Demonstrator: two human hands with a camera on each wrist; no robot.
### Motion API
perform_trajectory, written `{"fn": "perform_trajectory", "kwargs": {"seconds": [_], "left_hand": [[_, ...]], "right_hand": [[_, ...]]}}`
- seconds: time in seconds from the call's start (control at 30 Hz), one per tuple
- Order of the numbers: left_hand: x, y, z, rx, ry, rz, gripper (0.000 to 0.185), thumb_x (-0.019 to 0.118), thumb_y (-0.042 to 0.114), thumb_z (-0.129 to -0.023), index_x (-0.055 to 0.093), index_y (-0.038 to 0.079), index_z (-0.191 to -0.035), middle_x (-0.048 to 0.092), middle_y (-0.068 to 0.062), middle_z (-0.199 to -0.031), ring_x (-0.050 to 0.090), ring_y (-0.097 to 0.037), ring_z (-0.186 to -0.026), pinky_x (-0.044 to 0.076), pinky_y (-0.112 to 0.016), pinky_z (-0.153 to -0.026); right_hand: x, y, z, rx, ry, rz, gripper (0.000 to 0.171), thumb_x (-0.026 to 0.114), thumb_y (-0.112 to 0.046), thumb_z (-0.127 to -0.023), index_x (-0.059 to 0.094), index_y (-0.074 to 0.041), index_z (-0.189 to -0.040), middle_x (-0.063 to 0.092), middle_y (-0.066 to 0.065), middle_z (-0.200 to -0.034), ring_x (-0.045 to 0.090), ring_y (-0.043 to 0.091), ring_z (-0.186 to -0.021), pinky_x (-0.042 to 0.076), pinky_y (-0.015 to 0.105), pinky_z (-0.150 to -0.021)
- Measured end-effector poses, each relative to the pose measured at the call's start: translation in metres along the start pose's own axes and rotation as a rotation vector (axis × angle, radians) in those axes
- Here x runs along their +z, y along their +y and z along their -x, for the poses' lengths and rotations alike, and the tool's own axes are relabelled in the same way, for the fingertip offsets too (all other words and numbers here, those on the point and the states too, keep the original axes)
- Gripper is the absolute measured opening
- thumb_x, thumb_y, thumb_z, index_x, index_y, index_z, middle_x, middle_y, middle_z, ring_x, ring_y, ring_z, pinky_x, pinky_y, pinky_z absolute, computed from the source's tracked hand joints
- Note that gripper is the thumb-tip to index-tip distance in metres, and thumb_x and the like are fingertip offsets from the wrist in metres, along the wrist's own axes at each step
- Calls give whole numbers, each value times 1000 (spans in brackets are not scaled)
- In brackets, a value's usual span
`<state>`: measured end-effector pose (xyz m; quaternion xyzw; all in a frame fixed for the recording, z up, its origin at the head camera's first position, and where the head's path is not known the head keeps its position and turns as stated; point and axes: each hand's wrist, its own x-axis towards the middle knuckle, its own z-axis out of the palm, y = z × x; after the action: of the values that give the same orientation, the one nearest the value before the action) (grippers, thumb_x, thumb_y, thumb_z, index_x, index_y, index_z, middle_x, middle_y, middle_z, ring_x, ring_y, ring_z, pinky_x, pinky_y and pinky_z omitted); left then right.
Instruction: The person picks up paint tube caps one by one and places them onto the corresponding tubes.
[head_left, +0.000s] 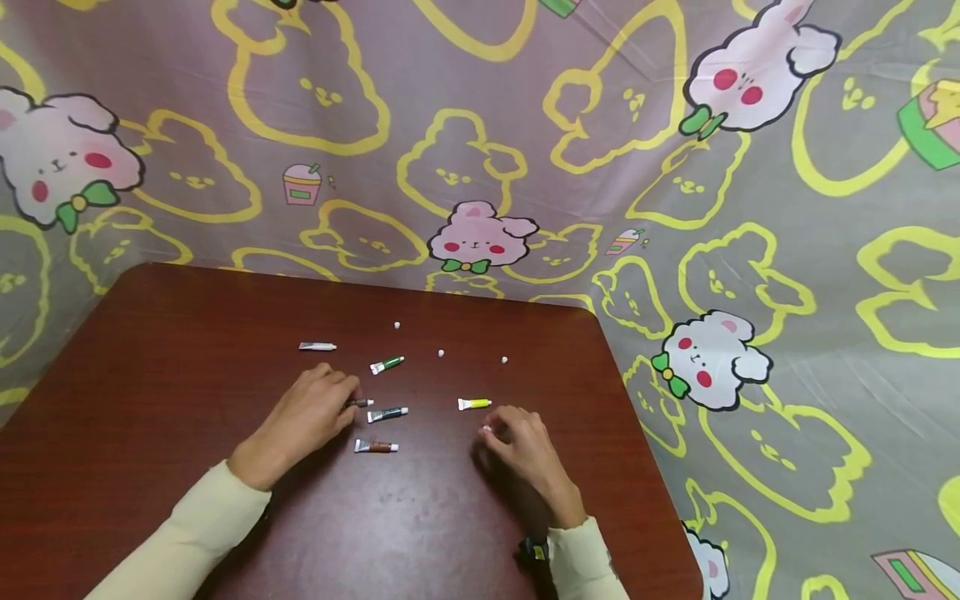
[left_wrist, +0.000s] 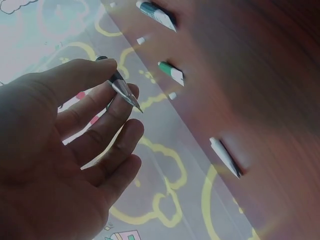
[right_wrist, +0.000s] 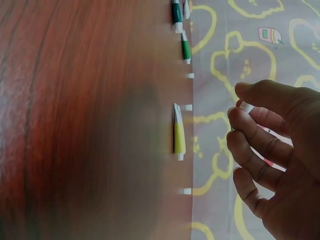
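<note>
My left hand pinches a small dark paint tube between thumb and fingers, its flat silvery end showing in the left wrist view. My right hand holds a small white cap between thumb and index finger, over the table's right side. Just beyond the right fingertips lies a yellow paint tube. Beside the left hand are a dark blue-green tube and a reddish-brown tube. Farther back lie a green tube and a white tube.
Three loose white caps lie toward the back of the brown table: one cap behind the green tube, another cap nearer the middle, and a third cap to the right. A patterned curtain hangs around the table's back and right edges.
</note>
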<state>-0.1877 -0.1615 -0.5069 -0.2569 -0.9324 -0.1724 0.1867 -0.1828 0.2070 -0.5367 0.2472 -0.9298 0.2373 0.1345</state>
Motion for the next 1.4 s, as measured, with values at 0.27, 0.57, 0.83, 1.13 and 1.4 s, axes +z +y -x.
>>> {"fn": "perform_trajectory", "kwargs": {"seconds": [0.27,0.57,0.83,1.13,1.4], "left_hand": [[4,7,-3,53,43,-17,23,87,6,-80,66,10,-88,70,-4,-80,57,-27,-80,50,-45,-73],[5,14,-8,65,35,-12,23,88,10,-83,66,12,-89,70,-2,-81,58,-26,-81,49,-44,-72],[5,22,-10,62,28,6,21,88,10,-83,69,15,-89,72,0,-84,59,-24,-83,50,-44,-74],[4,28,-11,70,31,12,22,89,9,-82,69,13,-89,71,0,-82,58,-23,-82,49,-41,-73],[6,32,-12,76,22,5,23,89,9,-82,68,12,-89,71,-1,-83,58,-23,-82,49,-40,-73]], "right_hand": [[3,-1,-4,-51,44,5,17,89,-15,-88,74,-12,-95,74,-1,-88,67,17,-82,49,39,-80],[1,-9,-7,-41,27,-24,10,84,-15,-94,78,-12,-101,80,0,-97,72,19,-89,50,42,-83],[6,-11,-9,-75,59,-46,14,86,-12,-92,78,-8,-104,80,2,-97,73,19,-85,52,42,-82],[7,-15,-12,-65,66,-70,17,89,-13,-90,75,-10,-100,80,0,-91,72,15,-76,53,39,-80],[13,-17,-13,-136,69,-69,19,90,-13,-89,76,-9,-101,79,0,-91,73,12,-73,53,36,-77]]}}
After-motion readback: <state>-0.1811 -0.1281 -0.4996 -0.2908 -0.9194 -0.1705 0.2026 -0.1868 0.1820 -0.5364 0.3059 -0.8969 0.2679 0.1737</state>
